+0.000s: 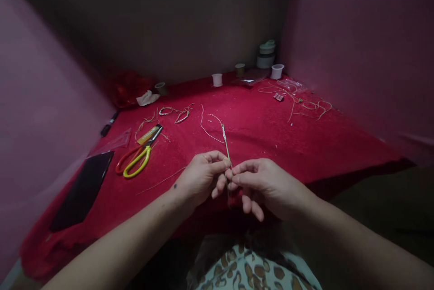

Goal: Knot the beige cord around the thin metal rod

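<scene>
A thin pale braided cord (225, 142) runs from the red cloth toward me, its near end pinched between both hands. My left hand (200, 177) grips it with thumb and forefinger from the left. My right hand (262, 184) pinches the same cord just to the right, its other fingers curled loosely below. Loose thread ends (206, 127) trail away from the cord's far tip across the cloth.
On the red cloth table (271, 132): scissors with orange and yellow handles (137, 158), a dark flat tablet (83, 188) at left, finished cord pieces (176, 113), tangled cords (305, 102) at right, small cups (217, 79) and stacked tape rolls (266, 55) at the back.
</scene>
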The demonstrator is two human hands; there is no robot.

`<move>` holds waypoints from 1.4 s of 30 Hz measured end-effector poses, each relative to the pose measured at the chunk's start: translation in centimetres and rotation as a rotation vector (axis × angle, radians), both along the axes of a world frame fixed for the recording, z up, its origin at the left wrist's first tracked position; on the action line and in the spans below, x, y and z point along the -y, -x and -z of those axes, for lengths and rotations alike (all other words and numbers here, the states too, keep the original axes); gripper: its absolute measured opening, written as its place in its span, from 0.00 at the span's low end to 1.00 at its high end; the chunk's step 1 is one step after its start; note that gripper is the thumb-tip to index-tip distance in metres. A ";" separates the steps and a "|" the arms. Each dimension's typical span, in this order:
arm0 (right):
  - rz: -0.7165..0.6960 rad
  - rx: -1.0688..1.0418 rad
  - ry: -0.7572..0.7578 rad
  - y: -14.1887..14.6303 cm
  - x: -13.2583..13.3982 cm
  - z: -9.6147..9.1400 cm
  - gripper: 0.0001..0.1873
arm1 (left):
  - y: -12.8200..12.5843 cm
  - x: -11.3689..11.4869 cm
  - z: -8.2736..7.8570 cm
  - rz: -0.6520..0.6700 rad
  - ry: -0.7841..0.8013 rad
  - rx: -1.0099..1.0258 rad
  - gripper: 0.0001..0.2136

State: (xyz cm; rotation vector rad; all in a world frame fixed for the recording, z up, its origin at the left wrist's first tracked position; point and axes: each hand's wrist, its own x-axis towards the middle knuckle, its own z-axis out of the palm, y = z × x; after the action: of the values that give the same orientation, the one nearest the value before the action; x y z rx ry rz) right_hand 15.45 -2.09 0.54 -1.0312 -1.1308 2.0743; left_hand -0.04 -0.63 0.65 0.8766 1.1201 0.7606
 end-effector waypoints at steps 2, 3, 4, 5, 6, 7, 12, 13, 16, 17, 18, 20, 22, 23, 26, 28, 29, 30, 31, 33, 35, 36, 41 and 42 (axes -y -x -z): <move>-0.022 -0.028 0.021 0.5 -0.1 0.4 0.10 | 0.0 0.1 -0.1 -0.004 0.004 -0.008 0.05; -0.015 -0.008 0.028 0.6 -0.1 0.4 0.12 | 0.0 0.1 -0.1 -0.007 0.004 -0.016 0.06; -0.003 0.024 0.032 0.7 -0.2 0.4 0.13 | 0.0 0.1 -0.1 -0.011 0.002 -0.024 0.06; 0.005 0.065 0.029 0.7 -0.2 0.4 0.13 | 0.0 0.2 -0.1 -0.016 0.000 -0.030 0.06; 0.008 0.115 0.016 0.6 -0.2 0.3 0.13 | 0.1 0.2 0.0 -0.020 0.000 -0.033 0.06; 0.008 0.168 -0.008 0.4 -0.3 0.2 0.12 | 0.1 0.2 0.1 -0.018 0.003 -0.032 0.06; -0.038 0.417 -0.146 -1.7 -0.5 -1.4 0.08 | 0.5 0.3 0.6 -0.001 0.012 0.003 0.06; -0.044 0.447 -0.158 -2.4 -0.4 -2.0 0.08 | 0.6 0.3 0.6 -0.001 0.012 0.010 0.06; -0.016 0.453 -0.182 -5.2 -0.4 -3.7 0.09 | 0.7 0.3 0.7 0.003 0.015 0.006 0.06; 0.000 0.456 -0.199 -6.3 -0.6 -4.2 0.11 | 0.7 0.4 0.7 0.006 0.014 -0.002 0.07; -0.002 0.468 -0.225 -7.3 -0.8 -4.5 0.12 | 0.6 0.4 0.7 0.009 0.012 -0.010 0.07; 0.004 0.566 -0.327 -8.9 -1.5 -4.6 0.13 | 0.5 0.4 0.7 0.018 0.004 -0.023 0.08; 0.066 0.817 -0.547 -9.5 -2.1 -4.1 0.11 | 0.5 0.4 0.7 0.023 -0.004 -0.030 0.08; 0.120 0.982 -0.701 -9.4 -2.3 -3.8 0.08 | 0.4 0.4 0.7 0.021 -0.008 -0.028 0.08; 0.468 1.258 -1.116 -7.0 -1.9 -2.7 0.08 | 0.4 0.4 0.7 0.015 -0.018 -0.025 0.07; 0.408 1.012 -1.188 -4.5 -1.2 -2.3 0.13 | 0.4 0.4 0.7 0.014 -0.015 -0.031 0.07; 0.330 0.886 -1.099 -3.2 -0.8 -2.1 0.14 | 0.3 0.4 0.7 0.014 -0.010 -0.037 0.07; 0.256 0.799 -0.973 -2.0 -0.6 -1.9 0.14 | 0.3 0.4 0.6 0.014 -0.008 -0.043 0.07; 0.194 0.725 -0.841 -1.0 -0.5 -1.8 0.13 | 0.3 0.4 0.6 0.019 -0.011 -0.049 0.08; 0.029 0.578 -0.557 0.4 -0.8 -1.4 0.12 | 0.3 0.5 0.6 0.037 -0.028 -0.048 0.09; -0.032 0.515 -0.356 1.0 -1.5 -0.9 0.10 | 0.4 0.6 0.7 0.052 -0.037 -0.039 0.10; -0.024 0.504 -0.302 1.0 -1.9 -0.7 0.08 | 0.4 0.6 0.7 0.058 -0.034 -0.035 0.10; 0.016 0.444 -0.259 0.6 -2.8 0.0 0.06 | 0.5 0.7 0.9 0.067 -0.021 -0.047 0.10; 0.005 0.447 -0.260 0.5 -2.9 0.1 0.06 | 0.5 0.7 0.9 0.066 -0.022 -0.053 0.10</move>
State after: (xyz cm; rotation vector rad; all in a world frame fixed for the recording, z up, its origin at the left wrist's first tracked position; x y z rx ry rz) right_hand 14.92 0.81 0.44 -1.3985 -1.5631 1.6739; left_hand -0.55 -1.36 -0.24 0.9526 1.1260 0.7000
